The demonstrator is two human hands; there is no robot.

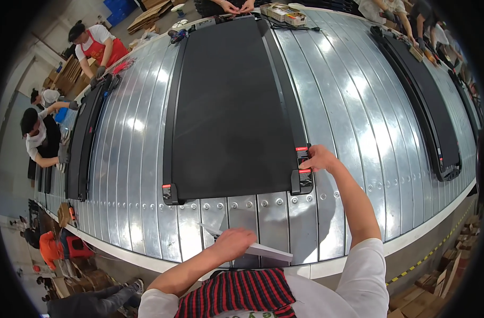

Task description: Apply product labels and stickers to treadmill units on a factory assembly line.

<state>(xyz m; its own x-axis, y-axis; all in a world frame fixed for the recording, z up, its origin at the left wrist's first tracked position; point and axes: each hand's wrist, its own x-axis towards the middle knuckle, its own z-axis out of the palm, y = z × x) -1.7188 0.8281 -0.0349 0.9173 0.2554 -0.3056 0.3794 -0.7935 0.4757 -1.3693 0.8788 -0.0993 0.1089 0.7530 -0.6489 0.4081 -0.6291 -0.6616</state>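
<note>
**Right hand on the treadmill's corner, left hand on the paper**

Head view, the only one here: you're standing at a wide metal slat conveyor (358,106) with a big black treadmill deck (226,100) lying flat on it, its near end toward you. Your right hand (317,158) is stretched out to the deck's near right corner, fingers curled onto the black end cap (302,179) with the little red tabs, touching its top edge. Looks like a light pinch, though I can't tell how firm it is. Your left hand (234,243) lies palm down, fingers loosely bent, on a white sheet of paper (268,250) sitting at the conveyor's near edge, right in front of your striped apron (236,294).

The matching left end cap (168,193) is untouched. Two more black decks (85,138) (427,100) lie on either side, with other people working at the far and left edges.
</note>
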